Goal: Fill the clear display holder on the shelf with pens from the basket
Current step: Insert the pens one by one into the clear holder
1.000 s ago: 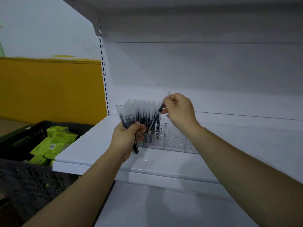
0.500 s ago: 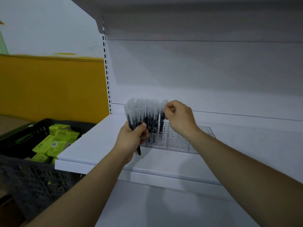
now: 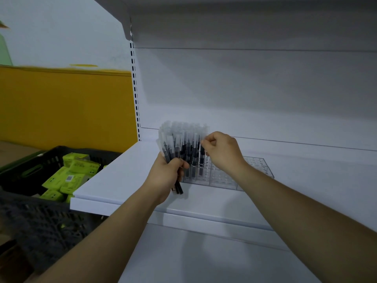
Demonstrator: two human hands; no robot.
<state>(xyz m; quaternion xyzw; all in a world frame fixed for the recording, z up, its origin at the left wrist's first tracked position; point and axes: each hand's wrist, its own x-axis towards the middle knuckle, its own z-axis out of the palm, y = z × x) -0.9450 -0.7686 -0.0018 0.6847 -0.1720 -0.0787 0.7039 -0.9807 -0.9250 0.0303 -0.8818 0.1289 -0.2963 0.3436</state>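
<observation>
At centre frame the left hand (image 3: 166, 174) is gripping a bundle of pens (image 3: 170, 148); the right hand (image 3: 221, 152) is pinching, seemingly, one pen (image 3: 202, 154) over the holder (image 3: 240, 176); lowering it straight should seat it.

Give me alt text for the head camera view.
A left hand grips a bundle of pens while the right hand pinches one pen's cap over a clear holder on a white shelf.

single head-worn view, looking forward and slightly down onto white shelf (image 3: 122, 180) at close range; both forearms enter from the bottom edge.
</observation>
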